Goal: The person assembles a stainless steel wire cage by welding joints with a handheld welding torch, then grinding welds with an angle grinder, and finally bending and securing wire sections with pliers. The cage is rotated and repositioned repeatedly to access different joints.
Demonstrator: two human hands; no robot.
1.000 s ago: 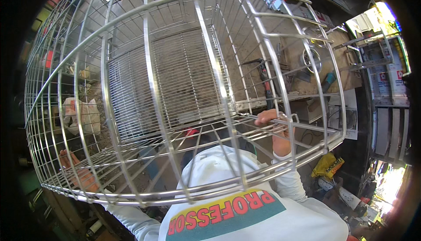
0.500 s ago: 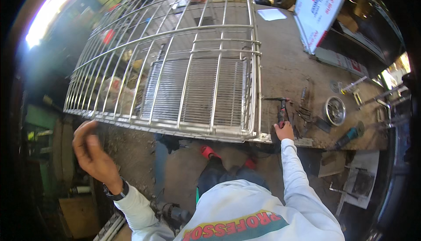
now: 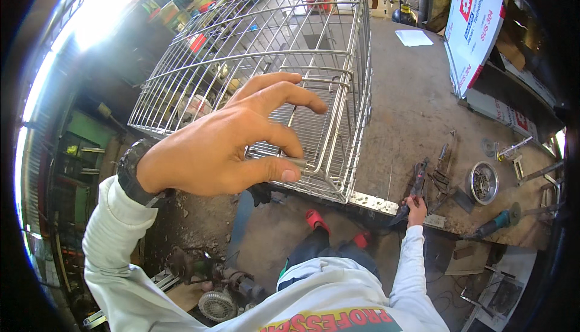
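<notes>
A large silver wire cage (image 3: 347, 78) stands on the workbench in front of me. Over its near top side is my left hand (image 3: 232, 135), large in the view, with fingers spread and curved. The thumb is beside a short metal bar at the cage's near corner; contact cannot be made out. A dark watch (image 3: 136, 172) circles that wrist. At the bench's front edge my right hand (image 3: 415, 211) is closed around the lower end of a dark torch-like tool (image 3: 418, 176), which points away from me. The hand partly hides its grip.
To the right of the cage are thin metal pieces (image 3: 441, 181), a round metal bowl (image 3: 482, 183) of small parts and an angle grinder (image 3: 495, 223). White paper (image 3: 414, 38) and a printed panel (image 3: 474, 27) are farther back. A motor-like machine (image 3: 235, 280) stands on the floor.
My left hand has come up from beside the cage's near left corner to above the cage. The view has shifted left. The right hand's tool has turned to lie farther along the bench.
</notes>
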